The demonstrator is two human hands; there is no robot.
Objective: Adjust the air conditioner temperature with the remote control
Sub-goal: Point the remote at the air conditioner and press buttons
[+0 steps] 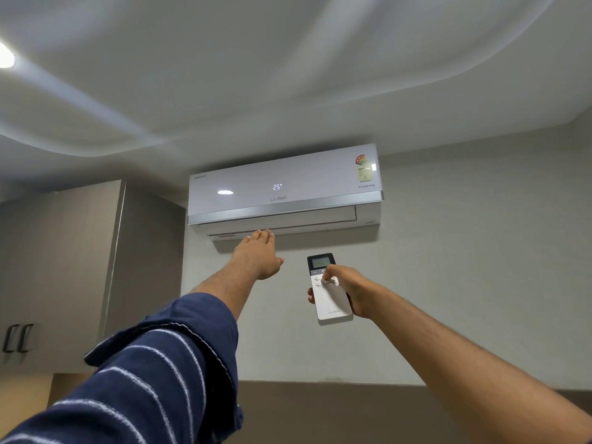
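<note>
A white wall-mounted air conditioner [285, 190] hangs high on the wall, and its front display reads 25. My left hand [258, 254] is stretched up, flat with the fingers together, its fingertips just under the unit's lower vent flap. My right hand [344, 285] holds a white remote control [331, 306] with a dark screen at its top, pointed up at the unit. The thumb rests on the buttons below the screen.
A grey-brown cupboard [64, 267] with two dark handles [17, 338] stands on the left, close to the unit's side. A round ceiling light [4, 56] glows at the upper left. Below the pale wall runs a brown panel [336, 408].
</note>
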